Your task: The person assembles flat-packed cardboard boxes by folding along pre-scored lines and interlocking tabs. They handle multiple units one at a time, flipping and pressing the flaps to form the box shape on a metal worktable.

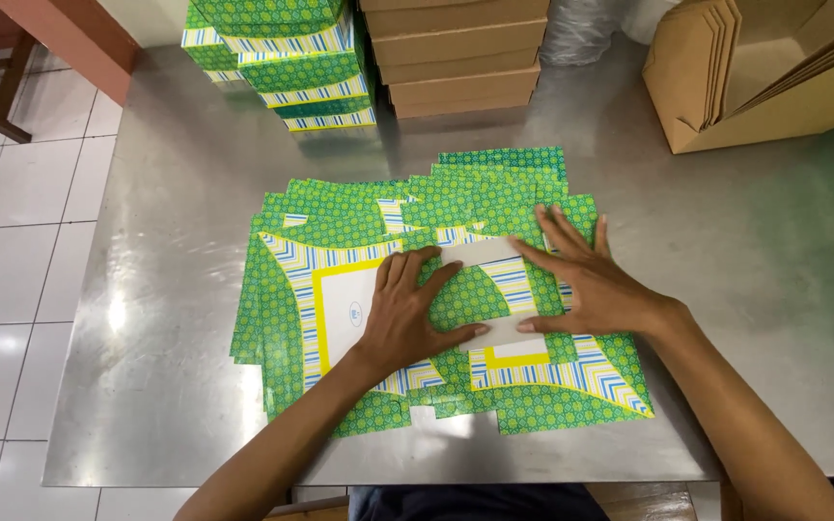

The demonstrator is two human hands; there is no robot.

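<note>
While pressed flat on the steel table (166, 193), both hands folding the top green patterned box blank (340, 309)

Left hand (403, 318) spread palm-down, fingers open, on the white inner panel; right hand (586, 280) likewise flat, fingers splayed, on the folded flap (485, 253) just beside it; neither clenched nor gripping. Blank lying atop a fanned pile of like sheets (494, 183) at table centre. Beyond: stack of finished green boxes (291, 63), brown cardboard stack (456, 53), brown folded cartons (774, 72) at far right

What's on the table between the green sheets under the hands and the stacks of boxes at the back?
In the head view, only bare steel table lies between the flat green sheets and the stacked green boxes and brown boxes.
</note>
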